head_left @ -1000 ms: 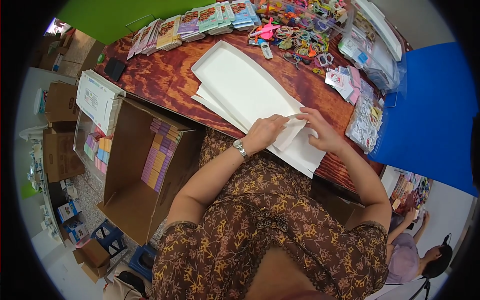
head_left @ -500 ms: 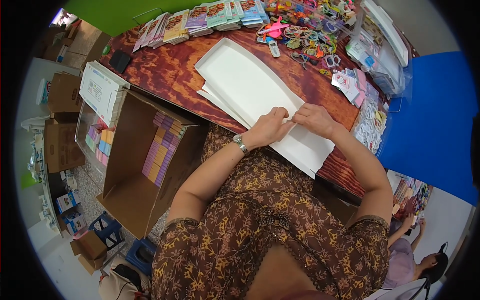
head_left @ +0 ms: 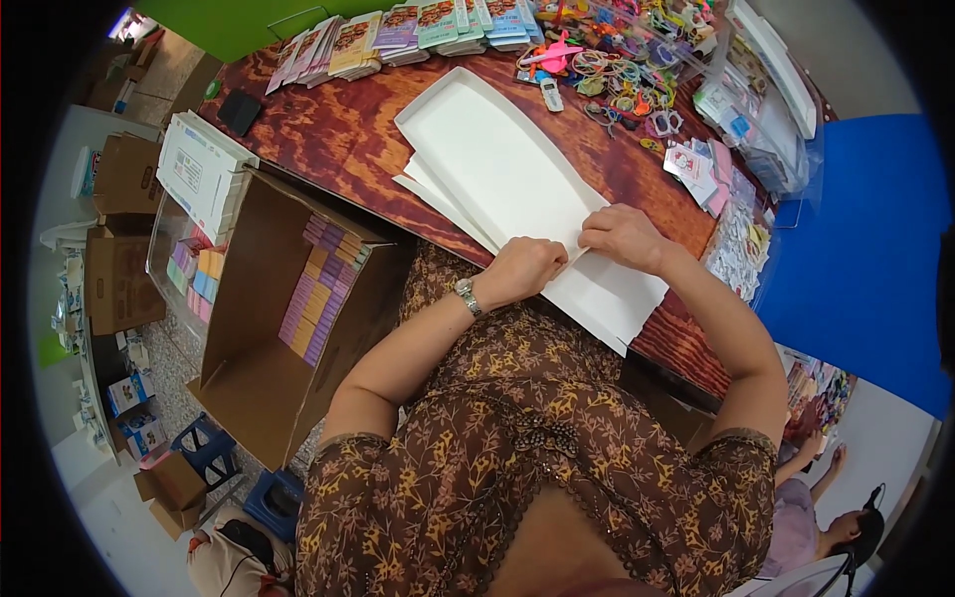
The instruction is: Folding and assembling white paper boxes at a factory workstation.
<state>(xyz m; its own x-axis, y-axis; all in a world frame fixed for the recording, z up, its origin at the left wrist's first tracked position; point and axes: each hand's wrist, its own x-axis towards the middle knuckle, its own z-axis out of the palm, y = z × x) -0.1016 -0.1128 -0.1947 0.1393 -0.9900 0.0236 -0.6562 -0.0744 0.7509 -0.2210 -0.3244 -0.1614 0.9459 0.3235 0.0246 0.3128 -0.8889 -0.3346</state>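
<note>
A long white cardboard box lies slantwise on the table, its far end and sides standing up and its wide flap spread out near me. My left hand, with a watch on the wrist, is closed on the near left corner of the box. My right hand pinches the folded edge at the near end, a little to the right. Both sets of fingers press the card close together. Under the box's left side, another white sheet of card sticks out.
Colourful packs line the table's far edge. Small toys and bands heap at the far right, with cards nearer. An open brown carton holding small boxes stands left of the table. Another person works at lower right.
My left hand has slid slightly left and down along the box's near edge, its fingers curling more. My right hand stays nearly in place.
</note>
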